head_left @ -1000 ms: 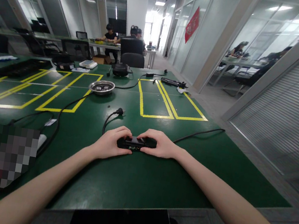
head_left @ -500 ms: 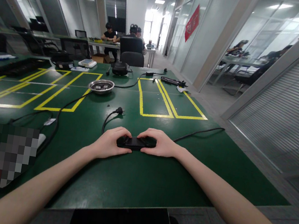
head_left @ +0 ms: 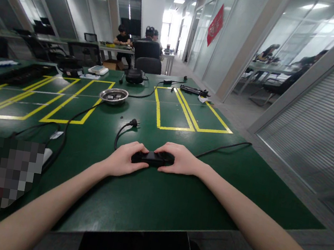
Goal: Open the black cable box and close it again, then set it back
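A small black rectangular device (head_left: 153, 158) lies on the green table (head_left: 149, 198), a short way in from the near edge. My left hand (head_left: 123, 161) is closed around its left end, fingers curled over the top. My right hand (head_left: 178, 160) grips its right end the same way. A black cable runs from the device's right side toward the table's right edge. Just behind my left hand lies a loose black power plug (head_left: 134, 123) with its cord curling toward me.
A metal bowl (head_left: 113, 96) with small parts sits mid-table among yellow tape rectangles (head_left: 175, 113). Black cables and a white power strip (head_left: 46, 154) lie at left. Black devices and trays stand at the far edge. People sit at a distant table. Glass walls run along the right.
The black device has been tilted slightly in my hands, so its lighter underside no longer shows. Both hands stay in the same place.
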### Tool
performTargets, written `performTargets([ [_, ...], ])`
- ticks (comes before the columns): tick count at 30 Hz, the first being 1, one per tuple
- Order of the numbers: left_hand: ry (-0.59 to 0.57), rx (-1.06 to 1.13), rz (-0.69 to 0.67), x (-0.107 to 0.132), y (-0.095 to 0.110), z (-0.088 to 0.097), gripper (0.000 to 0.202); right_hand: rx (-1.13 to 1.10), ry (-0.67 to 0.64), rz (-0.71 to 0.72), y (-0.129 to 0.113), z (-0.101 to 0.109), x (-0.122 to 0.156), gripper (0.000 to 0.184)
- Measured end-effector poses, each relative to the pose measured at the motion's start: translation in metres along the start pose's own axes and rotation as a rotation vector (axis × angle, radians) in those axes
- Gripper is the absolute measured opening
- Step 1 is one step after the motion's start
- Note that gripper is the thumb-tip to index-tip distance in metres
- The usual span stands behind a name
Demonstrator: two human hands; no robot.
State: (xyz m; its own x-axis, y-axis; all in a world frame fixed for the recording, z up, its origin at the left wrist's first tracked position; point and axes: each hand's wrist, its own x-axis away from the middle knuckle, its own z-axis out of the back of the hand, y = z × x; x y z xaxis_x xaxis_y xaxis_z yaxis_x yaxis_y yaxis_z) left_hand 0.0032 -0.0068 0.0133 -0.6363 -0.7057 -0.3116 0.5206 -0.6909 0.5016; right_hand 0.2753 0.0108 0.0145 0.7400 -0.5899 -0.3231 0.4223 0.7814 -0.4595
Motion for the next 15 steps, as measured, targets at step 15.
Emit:
performTargets([
  [15,-0.077,-0.363,-0.156,-0.005,0.007,-0.002,0.037,0.405,-0.048,0.134,-0.016,-0.003,-0.001,0.035],
])
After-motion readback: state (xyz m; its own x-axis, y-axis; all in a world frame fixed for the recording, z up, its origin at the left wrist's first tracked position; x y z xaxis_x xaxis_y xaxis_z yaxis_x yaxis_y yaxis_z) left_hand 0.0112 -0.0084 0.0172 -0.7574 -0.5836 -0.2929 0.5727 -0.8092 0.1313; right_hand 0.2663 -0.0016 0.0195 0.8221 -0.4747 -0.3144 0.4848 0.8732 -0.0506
